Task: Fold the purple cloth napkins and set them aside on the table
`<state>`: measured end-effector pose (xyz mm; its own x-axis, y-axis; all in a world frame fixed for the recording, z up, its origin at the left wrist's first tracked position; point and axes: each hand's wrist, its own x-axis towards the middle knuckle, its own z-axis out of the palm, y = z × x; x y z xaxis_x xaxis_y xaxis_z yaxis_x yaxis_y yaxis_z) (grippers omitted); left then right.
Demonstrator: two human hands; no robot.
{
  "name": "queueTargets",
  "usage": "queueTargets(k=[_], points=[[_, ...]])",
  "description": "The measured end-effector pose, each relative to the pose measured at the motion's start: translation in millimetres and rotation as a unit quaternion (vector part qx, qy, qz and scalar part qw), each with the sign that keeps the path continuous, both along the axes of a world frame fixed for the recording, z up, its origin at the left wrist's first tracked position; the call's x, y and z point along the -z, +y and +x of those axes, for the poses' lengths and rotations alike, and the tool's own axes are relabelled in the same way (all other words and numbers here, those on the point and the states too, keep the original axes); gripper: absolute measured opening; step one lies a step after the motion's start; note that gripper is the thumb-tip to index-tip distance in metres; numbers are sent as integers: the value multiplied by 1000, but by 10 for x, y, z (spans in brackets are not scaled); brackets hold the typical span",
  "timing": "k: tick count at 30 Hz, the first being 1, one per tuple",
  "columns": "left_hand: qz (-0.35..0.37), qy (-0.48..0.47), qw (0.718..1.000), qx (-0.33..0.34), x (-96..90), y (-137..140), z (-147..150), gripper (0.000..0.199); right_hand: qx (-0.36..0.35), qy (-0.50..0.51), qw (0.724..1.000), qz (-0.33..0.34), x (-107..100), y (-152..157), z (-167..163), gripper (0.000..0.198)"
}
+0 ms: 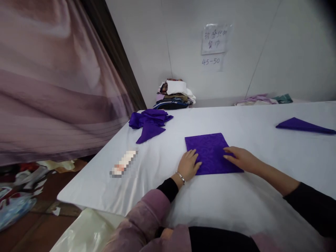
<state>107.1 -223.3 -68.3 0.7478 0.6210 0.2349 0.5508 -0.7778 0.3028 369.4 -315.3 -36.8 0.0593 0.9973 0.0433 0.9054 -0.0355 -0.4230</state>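
A purple patterned napkin (210,150) lies folded into a flat square on the white-covered table (249,203). My left hand (188,164) rests palm down on its near left corner, fingers spread; a bracelet is on that wrist. My right hand (241,159) lies flat on the napkin's right edge, fingers pointing left. Neither hand grips anything.
A crumpled pile of purple napkins (149,122) lies at the table's far left. One folded purple napkin (304,126) sits at the far right. Stacked cloths (174,94) stand against the wall, under a paper sign (215,38). A pink curtain (52,80) hangs left; litter covers the floor (23,196).
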Motion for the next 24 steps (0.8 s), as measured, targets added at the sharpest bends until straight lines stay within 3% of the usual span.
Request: queueTargets(k=[2, 5, 11, 18, 24], points=[[-8, 41, 999, -7, 19, -75, 30, 52, -82, 20, 996, 33, 23, 196, -248, 57], [-23, 85, 996, -8, 57, -100, 26, 66, -177, 5, 984, 27, 76, 527, -631, 64], [-24, 93, 995, -5, 75, -125, 5, 68, -267, -47, 963, 0, 255, 1159, -974, 67], [-28, 105, 994, -9, 99, -127, 18, 71, -227, -83, 970, 1, 448, 1600, -818, 67], [-47, 87, 995, -8, 133, -148, 0, 71, -183, -102, 978, 2, 481, 1748, -773, 72]])
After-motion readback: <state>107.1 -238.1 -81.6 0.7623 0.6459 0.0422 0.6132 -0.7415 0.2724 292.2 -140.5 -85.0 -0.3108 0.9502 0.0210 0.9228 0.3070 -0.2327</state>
